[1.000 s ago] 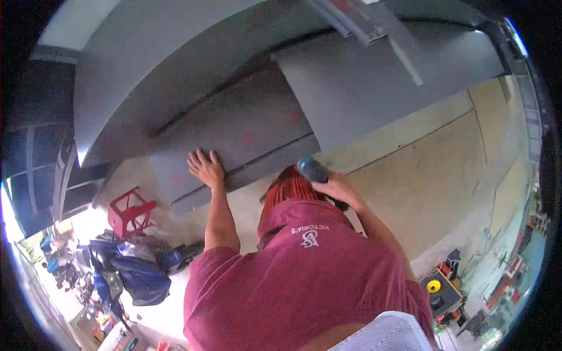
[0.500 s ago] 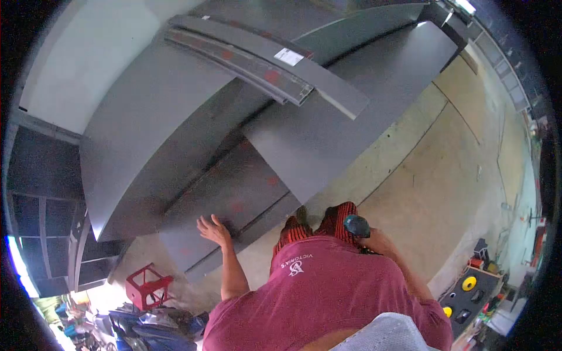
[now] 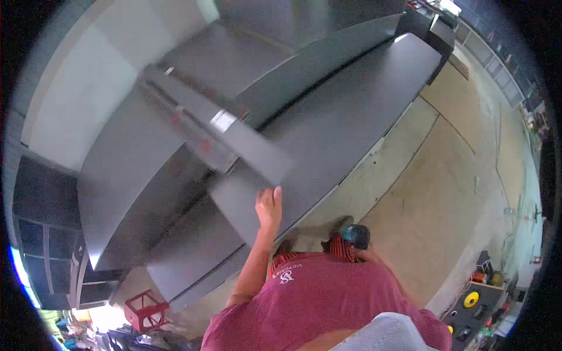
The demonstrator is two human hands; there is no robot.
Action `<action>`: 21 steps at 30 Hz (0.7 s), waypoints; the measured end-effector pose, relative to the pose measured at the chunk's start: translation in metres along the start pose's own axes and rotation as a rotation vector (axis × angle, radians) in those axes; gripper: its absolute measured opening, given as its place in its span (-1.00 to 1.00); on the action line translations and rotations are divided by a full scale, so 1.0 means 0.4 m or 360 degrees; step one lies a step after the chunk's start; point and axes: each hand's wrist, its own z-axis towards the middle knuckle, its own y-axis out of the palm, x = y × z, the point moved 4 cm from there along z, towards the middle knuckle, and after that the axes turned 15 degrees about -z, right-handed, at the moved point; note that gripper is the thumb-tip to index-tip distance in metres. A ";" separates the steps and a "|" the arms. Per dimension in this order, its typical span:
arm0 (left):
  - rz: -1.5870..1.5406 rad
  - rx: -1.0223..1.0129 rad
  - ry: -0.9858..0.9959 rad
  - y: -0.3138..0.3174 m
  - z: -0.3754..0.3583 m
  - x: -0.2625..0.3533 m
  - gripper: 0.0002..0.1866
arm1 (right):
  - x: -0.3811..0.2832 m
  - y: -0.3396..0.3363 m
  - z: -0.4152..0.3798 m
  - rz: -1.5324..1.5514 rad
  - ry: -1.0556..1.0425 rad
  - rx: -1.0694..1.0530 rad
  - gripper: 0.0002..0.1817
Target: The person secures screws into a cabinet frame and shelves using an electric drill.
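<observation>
Concrete floor [image 3: 445, 175], L hand [image 3: 269, 206] on grey panel [image 3: 328, 146]

I'm wearing a short-sleeved maroon T-shirt [image 3: 328, 304] with a small white logo and lettering [image 3: 285, 274] printed on the chest. Below it, red trousers with dark stripes [image 3: 336, 247] show. My arms are bare below the sleeves, with nothing on my hands.

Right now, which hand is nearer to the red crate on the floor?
Left. The left hand is raised against the grey panel, above and to the right of the red crate. The right hand, holding the teal tool, is farther right.
</observation>
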 end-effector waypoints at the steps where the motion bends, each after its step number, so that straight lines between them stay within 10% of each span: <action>1: 0.0001 -0.0018 0.0018 0.052 0.037 0.030 -0.74 | 0.029 -0.048 0.032 -0.0200 -0.0108 0.0049 -0.54; 13: 0.0979 0.0354 0.0137 0.293 0.102 0.024 -0.43 | -0.019 -0.643 0.066 -0.0451 0.0465 0.0076 -0.70; 21: 0.1105 0.0573 -0.0209 0.316 0.144 -0.004 -0.42 | -0.010 -0.824 0.263 -0.0016 0.0105 0.0281 -0.73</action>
